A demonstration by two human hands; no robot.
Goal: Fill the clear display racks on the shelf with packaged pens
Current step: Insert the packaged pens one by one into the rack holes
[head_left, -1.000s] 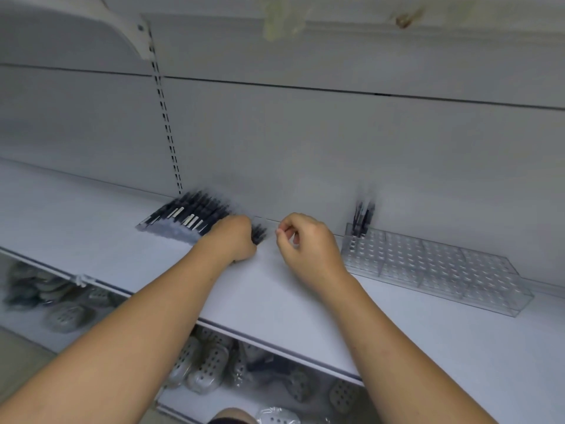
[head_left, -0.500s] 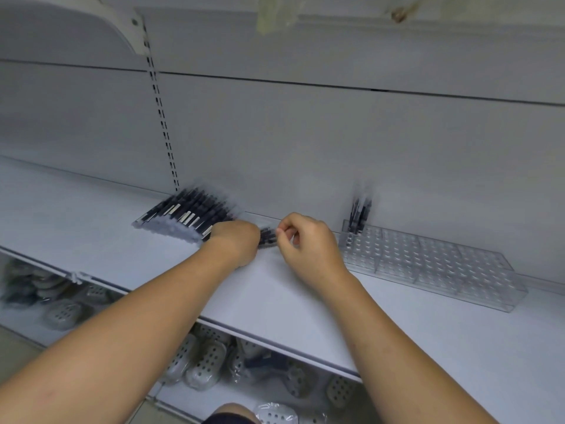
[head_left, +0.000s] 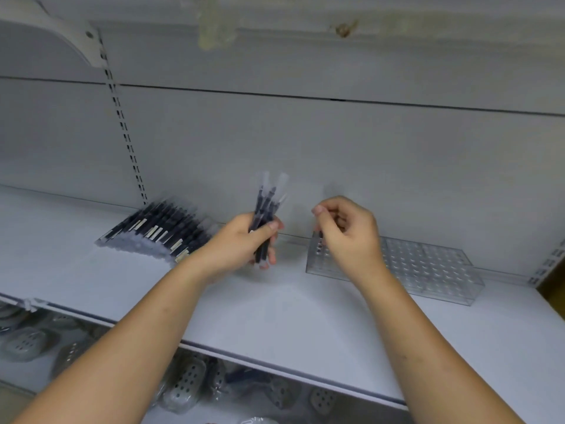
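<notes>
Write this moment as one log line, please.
left hand: grips bunch of dark packaged pens, upright | right hand: curled over clear plastic perforated rack, hold unclear | spare pen pile: on white shelf

Two hands, left hand (head_left: 235, 243) and right hand (head_left: 348, 234), one clear display rack (head_left: 428, 264) at 3 o'clock, one fanned pile of packaged pens (head_left: 159, 231) at 9 o'clock, too many to count, one blurred bunch of pens (head_left: 266, 206) at centre, three or four, several perforated grey items (head_left: 186, 384) at 7 o'clock
</notes>
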